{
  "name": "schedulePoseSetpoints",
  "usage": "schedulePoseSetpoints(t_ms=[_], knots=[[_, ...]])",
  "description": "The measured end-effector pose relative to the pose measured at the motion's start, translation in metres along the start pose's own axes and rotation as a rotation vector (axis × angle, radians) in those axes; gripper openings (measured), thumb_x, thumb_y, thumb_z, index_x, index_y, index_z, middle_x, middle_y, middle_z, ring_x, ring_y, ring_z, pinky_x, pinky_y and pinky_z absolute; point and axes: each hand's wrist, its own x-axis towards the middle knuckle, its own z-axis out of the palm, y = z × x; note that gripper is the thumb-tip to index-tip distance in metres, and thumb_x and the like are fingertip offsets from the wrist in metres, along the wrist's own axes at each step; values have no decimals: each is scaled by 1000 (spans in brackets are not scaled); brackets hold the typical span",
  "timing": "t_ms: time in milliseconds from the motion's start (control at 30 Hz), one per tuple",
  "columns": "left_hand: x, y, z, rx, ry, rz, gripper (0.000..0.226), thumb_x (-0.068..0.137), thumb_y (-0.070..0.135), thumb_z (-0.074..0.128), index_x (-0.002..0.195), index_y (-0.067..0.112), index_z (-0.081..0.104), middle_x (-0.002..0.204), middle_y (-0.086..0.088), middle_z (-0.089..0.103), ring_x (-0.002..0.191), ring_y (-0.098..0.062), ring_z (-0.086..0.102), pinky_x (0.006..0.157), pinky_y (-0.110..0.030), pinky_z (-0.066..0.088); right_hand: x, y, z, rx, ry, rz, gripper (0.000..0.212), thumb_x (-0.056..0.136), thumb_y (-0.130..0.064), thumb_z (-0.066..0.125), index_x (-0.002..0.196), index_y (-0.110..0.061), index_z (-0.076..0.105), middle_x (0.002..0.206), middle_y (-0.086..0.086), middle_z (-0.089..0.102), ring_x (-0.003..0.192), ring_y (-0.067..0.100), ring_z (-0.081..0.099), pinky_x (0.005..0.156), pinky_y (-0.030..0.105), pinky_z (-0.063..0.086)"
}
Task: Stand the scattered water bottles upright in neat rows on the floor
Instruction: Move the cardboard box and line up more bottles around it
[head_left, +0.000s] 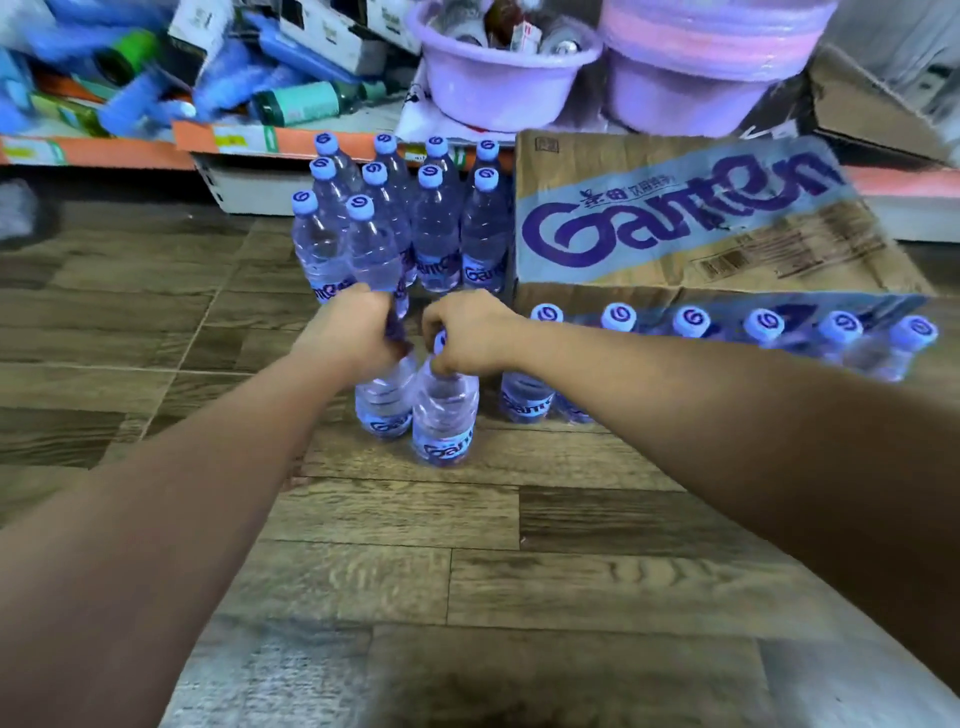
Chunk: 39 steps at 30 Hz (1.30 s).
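Clear water bottles with pale blue caps and purple labels stand on the wood-pattern floor. Several (431, 218) form upright rows at the back centre. My left hand (358, 332) grips the top of one bottle (384, 400), whose cap is hidden under my fingers. My right hand (467, 332) grips the neck of a second bottle (444, 421) just to its right. Both held bottles are upright, side by side and close to the floor. Further bottles (691, 322) stand in a line at the right, in front of the carton.
A printed cardboard carton (675, 218) lies at the right behind the line of bottles. A low shelf edge (249, 140) with packaged goods runs along the back. Two lilac plastic basins (498, 78) sit above it. Wood-pattern floor (467, 571) lies in front of me.
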Motion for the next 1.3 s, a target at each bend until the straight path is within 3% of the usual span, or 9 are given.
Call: schedulePoseSetpoints(t_ms=[200, 300, 433, 567, 733, 833, 900, 1067, 1300], knots=[[-33, 41, -12, 108, -190, 97, 34, 71, 28, 72, 94, 5, 66, 98, -18, 66, 95, -34, 61, 77, -34, 48, -56, 17, 7, -42, -67, -16, 15, 76, -18, 70, 85, -18, 58, 86, 3, 55, 81, 21, 50, 58, 23, 35], [-40, 71, -14, 105, -247, 144, 39, 71, 30, 74, 102, 8, 66, 103, -14, 68, 98, -31, 61, 78, -32, 47, -79, 39, 1, -46, -43, 31, 23, 77, -18, 70, 97, -8, 65, 89, 8, 61, 86, 25, 56, 60, 23, 39], [-40, 115, -9, 58, -296, 196, 38, 72, 34, 74, 99, 9, 66, 99, -12, 68, 89, -27, 60, 71, -29, 44, -103, 67, -9, -64, -21, 94, 28, 79, -19, 71, 105, -11, 68, 90, 5, 60, 101, 25, 62, 68, 25, 37], [-35, 141, 1, 27, -280, 244, 37, 74, 35, 73, 98, 8, 65, 99, -11, 68, 93, -28, 61, 76, -32, 47, -116, 93, -17, -59, 7, 166, 27, 80, -18, 71, 106, -14, 68, 89, -2, 53, 104, 24, 61, 69, 25, 38], [-29, 155, 8, 31, -210, 265, 35, 76, 31, 71, 102, 10, 60, 106, -10, 63, 100, -28, 58, 75, -29, 42, -124, 117, -21, -24, 63, 230, 27, 82, -14, 67, 108, -13, 67, 105, 8, 63, 107, 26, 59, 70, 25, 37], [-23, 156, 10, 34, -150, 262, 37, 76, 29, 67, 105, 8, 59, 108, -12, 59, 100, -30, 57, 80, -35, 48, -123, 119, -20, -13, 78, 224, 27, 82, -15, 66, 109, -12, 66, 97, 4, 57, 108, 27, 58, 71, 25, 36], [-21, 157, 12, 17, -134, 245, 40, 76, 28, 66, 109, 8, 59, 111, -13, 56, 103, -32, 56, 86, -39, 50, -120, 119, -19, -21, 88, 215, 28, 82, -16, 66, 110, -13, 66, 105, 9, 61, 107, 27, 58, 70, 26, 38], [-18, 154, 13, -12, -133, 197, 42, 73, 27, 70, 110, 10, 60, 111, -11, 58, 104, -30, 57, 82, -34, 50, -112, 116, -14, -42, 129, 196, 28, 82, -16, 65, 110, -14, 66, 116, 14, 59, 107, 28, 57, 77, 29, 44], [-15, 147, 12, -9, -199, 193, 48, 76, 31, 71, 117, 14, 55, 120, -9, 58, 109, -29, 56, 84, -35, 48, -111, 114, -13, -53, 104, 187, 31, 83, -17, 65, 114, -13, 62, 120, 14, 57, 109, 27, 55, 74, 26, 39]])
